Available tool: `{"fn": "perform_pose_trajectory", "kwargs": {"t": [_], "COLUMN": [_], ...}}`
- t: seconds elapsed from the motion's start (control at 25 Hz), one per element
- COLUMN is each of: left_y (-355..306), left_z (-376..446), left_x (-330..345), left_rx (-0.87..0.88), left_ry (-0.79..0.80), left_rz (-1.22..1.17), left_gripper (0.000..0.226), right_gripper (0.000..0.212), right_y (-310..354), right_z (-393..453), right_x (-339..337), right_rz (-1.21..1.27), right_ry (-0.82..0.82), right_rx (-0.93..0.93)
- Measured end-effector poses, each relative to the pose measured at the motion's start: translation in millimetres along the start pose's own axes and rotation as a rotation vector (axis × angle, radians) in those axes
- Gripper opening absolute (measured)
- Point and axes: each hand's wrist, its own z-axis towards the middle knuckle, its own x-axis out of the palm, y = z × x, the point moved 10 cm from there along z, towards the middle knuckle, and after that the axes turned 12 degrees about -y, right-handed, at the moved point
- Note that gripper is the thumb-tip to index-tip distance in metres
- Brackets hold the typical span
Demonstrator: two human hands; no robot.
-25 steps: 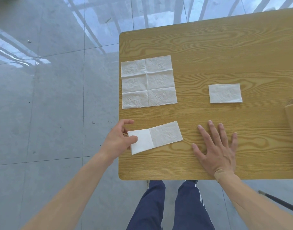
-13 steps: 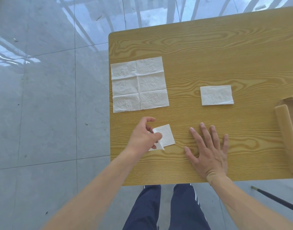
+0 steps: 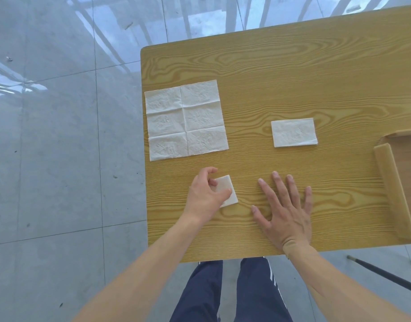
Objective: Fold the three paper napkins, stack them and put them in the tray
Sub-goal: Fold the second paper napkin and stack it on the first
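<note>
Three white paper napkins lie on the wooden table (image 3: 292,70). One unfolded napkin (image 3: 186,120) is spread flat near the table's left edge. A folded napkin (image 3: 294,132) rests right of centre. My left hand (image 3: 206,196) presses on a small folded napkin (image 3: 226,190) near the front, thumb and fingers on its left half, which they hide. My right hand (image 3: 284,210) lies flat on the table, fingers spread, holding nothing. The wooden tray (image 3: 390,182) sits at the right edge, partly out of frame.
The table's left edge runs just beside the unfolded napkin, with grey tiled floor beyond. My legs in dark trousers are below the front edge. A dark thin rod (image 3: 385,274) lies on the floor at the lower right.
My left hand has folded the long strip of napkin over to the right, halving it into a small rectangle, and now presses it flat. My right hand has stayed flat on the table.
</note>
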Motion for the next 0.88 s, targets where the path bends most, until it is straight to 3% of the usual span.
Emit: {"fn": "perform_pose_trajectory", "kwargs": {"t": [0.16,0.4,0.52,0.6,0.72,0.88], "left_y": [0,11,15,12,9,10], "left_z": [-3,-2,-3,-2,1,9], "left_x": [-16,-66,-67,-65,-60,-57], "left_rx": [0.085,0.38,0.436,0.468,0.432,0.315], "left_ry": [-0.028,-0.253,-0.269,-0.268,-0.23,-0.135], "left_rz": [-0.01,0.551,0.65,0.68,0.687,0.671], "left_gripper": [0.05,0.042,0.047,0.046,0.04,0.034], "right_gripper": [0.071,0.068,0.059,0.058,0.063,0.059], "right_y": [0,2,14,47,105,121], "right_z": [-2,1,15,34,54,62], "right_x": [1,-8,-28,-37,-28,-24], "right_rz": [-0.003,0.071,0.225,0.287,0.269,0.208], "right_ry": [0.013,0.037,-0.063,-0.086,0.111,0.175], "right_rx": [-0.001,0.032,0.092,-0.011,-0.229,-0.263]}}
